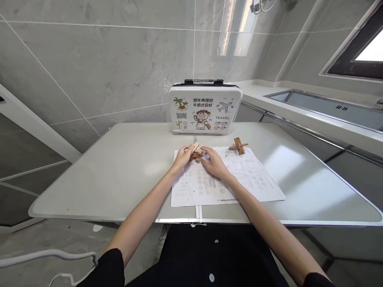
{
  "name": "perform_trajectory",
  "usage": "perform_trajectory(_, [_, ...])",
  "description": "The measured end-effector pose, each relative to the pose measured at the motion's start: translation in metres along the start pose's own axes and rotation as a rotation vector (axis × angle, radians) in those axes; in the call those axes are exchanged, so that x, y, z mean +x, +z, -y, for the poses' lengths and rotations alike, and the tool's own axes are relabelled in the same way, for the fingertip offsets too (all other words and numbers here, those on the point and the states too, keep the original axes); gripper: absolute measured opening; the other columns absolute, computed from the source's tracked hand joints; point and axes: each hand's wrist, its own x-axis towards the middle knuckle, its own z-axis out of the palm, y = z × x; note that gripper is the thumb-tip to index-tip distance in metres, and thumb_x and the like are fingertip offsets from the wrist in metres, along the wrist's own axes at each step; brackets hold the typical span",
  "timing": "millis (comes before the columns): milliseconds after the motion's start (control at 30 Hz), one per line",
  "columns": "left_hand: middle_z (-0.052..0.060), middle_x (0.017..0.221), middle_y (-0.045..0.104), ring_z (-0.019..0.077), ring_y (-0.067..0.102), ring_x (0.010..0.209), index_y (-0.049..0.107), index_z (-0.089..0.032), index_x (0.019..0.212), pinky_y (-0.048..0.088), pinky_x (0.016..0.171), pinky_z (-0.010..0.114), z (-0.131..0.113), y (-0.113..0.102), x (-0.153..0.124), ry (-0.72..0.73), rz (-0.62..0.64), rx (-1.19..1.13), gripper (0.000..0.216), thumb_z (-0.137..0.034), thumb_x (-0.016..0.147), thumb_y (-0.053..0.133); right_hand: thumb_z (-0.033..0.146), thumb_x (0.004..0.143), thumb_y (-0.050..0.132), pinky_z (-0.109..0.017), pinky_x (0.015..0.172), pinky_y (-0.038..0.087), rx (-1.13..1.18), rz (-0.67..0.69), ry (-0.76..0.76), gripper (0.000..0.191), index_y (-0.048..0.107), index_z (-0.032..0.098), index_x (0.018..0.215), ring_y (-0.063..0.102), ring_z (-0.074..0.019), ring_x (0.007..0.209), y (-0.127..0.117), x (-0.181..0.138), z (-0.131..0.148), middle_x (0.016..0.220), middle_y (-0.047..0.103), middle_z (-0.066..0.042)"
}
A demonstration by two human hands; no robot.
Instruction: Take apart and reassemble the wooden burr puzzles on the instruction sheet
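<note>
**At table centre, over the printed sheet — wooden pieces between two hands**

Item 1. Wooden pieces (196,151): a small cluster of pale blocks, held just above the printed sheet (239,179) near its far left corner. One block tilts upward. How many blocks there are, and how they join, is too small to tell, since fingers cover the lower part.

Item 2. Left hand (182,156): thumb and fingers pressed together on the left side of the cluster, pinching it.

Item 3. Right hand (214,162): palm down, fingertips touching the right side of the cluster. Whether it grips or only rests there cannot be told, as the back of the hand hides the thumb.

Item 4. Assembled wooden cross (239,146): stands alone on the sheet's far edge, to the right of the hands and apart from them.

Item 5. Sheet: rows of small diagrams, with print too fine to read; both forearms lie over it.

Item 6. White table (119,171): the sheet reaches its near edge.

Item 7. Cartoon-printed case (205,107): upright at the table's back, against the tiled wall — the word "TRAVEL" is legible, and the dark handle on top partly shows.

Item 8. Sink (329,105): set in the counter at the right and cut off by the frame.
</note>
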Motion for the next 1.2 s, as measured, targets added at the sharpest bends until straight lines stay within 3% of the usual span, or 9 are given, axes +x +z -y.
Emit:
perform_trajectory(100, [0.012, 0.094, 0.079, 0.0202, 0.077, 0.078, 0.06, -0.015, 0.103, 0.062, 0.08, 0.035, -0.003, 0.001, -0.003, -0.026, 0.02, -0.002, 0.032, -0.047, 0.098, 0.064, 0.018, 0.09, 0.054, -0.049, 0.108, 0.041, -0.065, 0.078, -0.053, 0.046, 0.058, 0.023, 0.136, 0.053, -0.0319, 0.126, 0.0, -0.002, 0.001, 0.144, 0.059, -0.011])
perform_trajectory(233, [0.013, 0.097, 0.078, 0.0193, 0.077, 0.075, 0.06, -0.015, 0.101, 0.062, 0.079, 0.035, -0.005, -0.001, -0.003, -0.035, -0.036, 0.02, 0.032, -0.047, 0.099, 0.063, 0.021, 0.095, 0.051, -0.046, 0.103, 0.044, -0.126, 0.107, -0.021, 0.032, 0.066, 0.02, 0.123, 0.055, -0.0312, 0.118, 0.001, -0.004, 0.003, 0.134, 0.062, -0.012])
perform_trajectory(400, [0.011, 0.096, 0.078, 0.0182, 0.076, 0.08, 0.06, -0.016, 0.1, 0.058, 0.081, 0.033, -0.003, -0.003, 0.001, 0.107, -0.126, 0.074, 0.031, -0.047, 0.101, 0.058, 0.031, 0.098, 0.054, -0.039, 0.09, 0.046, -0.135, 0.094, 0.098, 0.02, 0.068, 0.02, 0.108, 0.06, -0.0274, 0.102, -0.002, -0.003, 0.004, 0.11, 0.067, -0.011])
perform_trajectory(533, [0.006, 0.087, 0.076, 0.0168, 0.073, 0.078, 0.059, -0.018, 0.103, 0.053, 0.073, 0.029, -0.002, -0.006, 0.004, 0.223, -0.184, 0.215, 0.032, -0.049, 0.102, 0.053, 0.042, 0.097, 0.057, -0.036, 0.077, 0.045, -0.07, 0.019, 0.235, 0.024, 0.064, 0.02, 0.104, 0.061, -0.0228, 0.083, -0.006, 0.0, 0.007, 0.098, 0.069, -0.008])
perform_trajectory(767, [0.0, 0.074, 0.071, 0.0159, 0.064, 0.066, 0.058, -0.022, 0.104, 0.045, 0.068, 0.028, -0.003, -0.003, -0.005, 0.4, -0.11, 0.607, 0.029, -0.05, 0.102, 0.05, 0.066, 0.091, 0.059, -0.026, 0.052, 0.034, 0.422, -0.023, 0.498, 0.043, 0.058, 0.024, 0.099, 0.047, -0.0141, 0.053, -0.013, 0.005, 0.017, 0.065, 0.056, 0.004])
perform_trajectory(867, [-0.003, 0.067, 0.067, 0.0166, 0.062, 0.063, 0.055, -0.024, 0.112, 0.043, 0.067, 0.028, -0.004, -0.001, -0.01, 0.448, -0.056, 0.697, 0.03, -0.051, 0.104, 0.046, 0.066, 0.085, 0.069, -0.023, 0.045, 0.026, 0.661, 0.0, 0.585, 0.045, 0.056, 0.024, 0.097, 0.035, -0.0089, 0.046, -0.016, 0.007, 0.021, 0.062, 0.05, 0.007])
perform_trajectory(967, [-0.004, 0.066, 0.064, 0.0168, 0.059, 0.061, 0.055, -0.024, 0.116, 0.04, 0.064, 0.028, -0.005, 0.0, -0.014, 0.484, -0.022, 0.761, 0.033, -0.052, 0.105, 0.041, 0.059, 0.08, 0.079, -0.021, 0.043, 0.024, 0.818, 0.022, 0.65, 0.044, 0.056, 0.023, 0.096, 0.033, -0.0071, 0.047, -0.019, 0.008, 0.024, 0.063, 0.048, 0.007])
perform_trajectory(1200, [0.002, 0.091, 0.072, 0.0176, 0.066, 0.08, 0.059, -0.023, 0.11, 0.046, 0.075, 0.028, -0.009, 0.003, -0.02, 0.523, 0.104, 0.739, 0.039, -0.054, 0.106, 0.038, 0.057, 0.081, 0.081, -0.02, 0.043, 0.032, 1.155, 0.288, 0.668, 0.043, 0.061, 0.019, 0.087, 0.038, -0.006, 0.049, -0.026, 0.008, 0.026, 0.067, 0.048, 0.005])
